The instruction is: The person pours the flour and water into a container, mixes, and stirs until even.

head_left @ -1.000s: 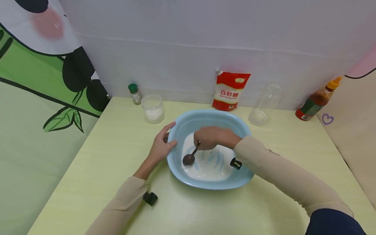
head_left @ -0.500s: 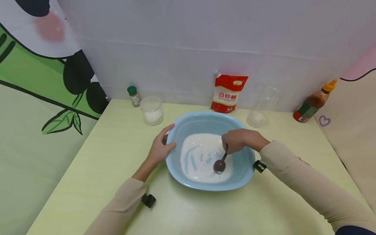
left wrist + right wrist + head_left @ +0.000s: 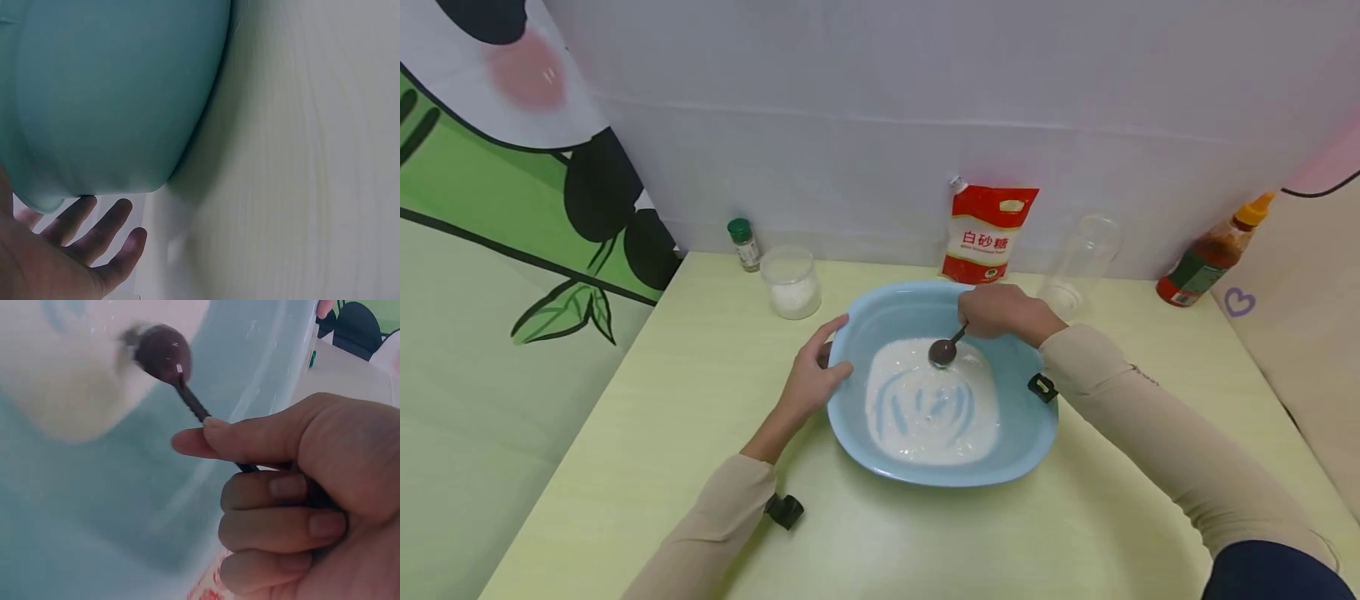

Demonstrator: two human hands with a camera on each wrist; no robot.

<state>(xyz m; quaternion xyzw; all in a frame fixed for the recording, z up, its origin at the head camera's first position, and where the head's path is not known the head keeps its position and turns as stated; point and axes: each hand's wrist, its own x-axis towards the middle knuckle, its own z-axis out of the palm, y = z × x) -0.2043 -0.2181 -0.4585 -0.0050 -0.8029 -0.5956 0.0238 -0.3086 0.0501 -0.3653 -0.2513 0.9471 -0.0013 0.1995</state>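
A light blue basin (image 3: pixel 880 473) stands on the table with a pool of milky white liquid (image 3: pixel 917 442) on its bottom, blue streaks showing through. My left hand (image 3: pixel 811 377) holds the basin's left rim, thumb at the edge and the other fingers along the outer wall, as the left wrist view shows. In my right hand (image 3: pixel 1000 312), over the basin's far right part, the fingers curl round the handle of a dark brown spoon (image 3: pixel 943 352). The spoon's bowl (image 3: pixel 164 353) is at the far side of the white pool.
Behind the basin stand a green-capped small jar (image 3: pixel 744 245), a glass (image 3: pixel 791 283) with white contents, a red and white sugar pouch (image 3: pixel 988 233), a clear glass (image 3: pixel 1086 250) and a yellow-capped sauce bottle (image 3: pixel 1213 252). A pale cloth wall (image 3: pixel 850 150) closes the back.
My right hand has swept the spoon through the white liquid, first to the right, then away towards the basin's far side. The left hand stays at the rim.
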